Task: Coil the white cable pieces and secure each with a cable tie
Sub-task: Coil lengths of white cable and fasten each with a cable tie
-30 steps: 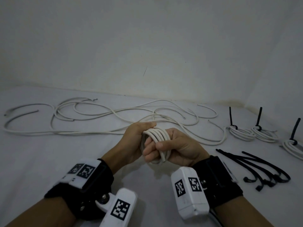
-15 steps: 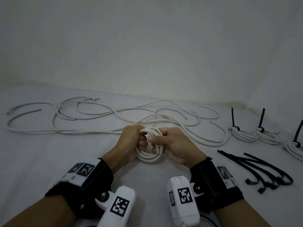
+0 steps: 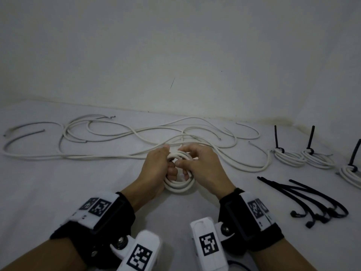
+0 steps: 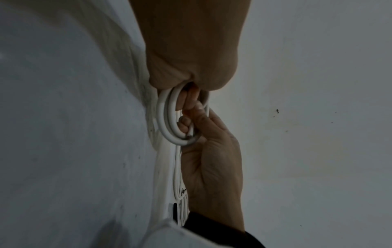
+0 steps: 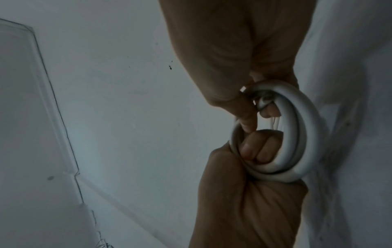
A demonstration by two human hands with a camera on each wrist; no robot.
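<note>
A small white cable coil (image 3: 178,185) lies low over the white surface between my two hands. My left hand (image 3: 166,165) grips its left side, with fingers curled through the loops (image 5: 256,151). My right hand (image 3: 187,163) pinches the far right part of the coil between thumb and fingers. In the left wrist view the coil (image 4: 169,124) hangs under my left hand, and the right hand (image 4: 210,151) holds it from the other side. The coil (image 5: 301,134) has several turns and bears no tie.
Loose white cables (image 3: 117,147) sprawl across the far part of the surface. Three tied coils (image 3: 289,159) (image 3: 318,161) (image 3: 351,175) with upright black tie tails sit at the right. A bunch of black cable ties (image 3: 312,200) lies right of my right wrist. A wall stands behind.
Both hands have moved forward and down with the coil. It has turned from upright in my fists to nearly flat over the surface.
</note>
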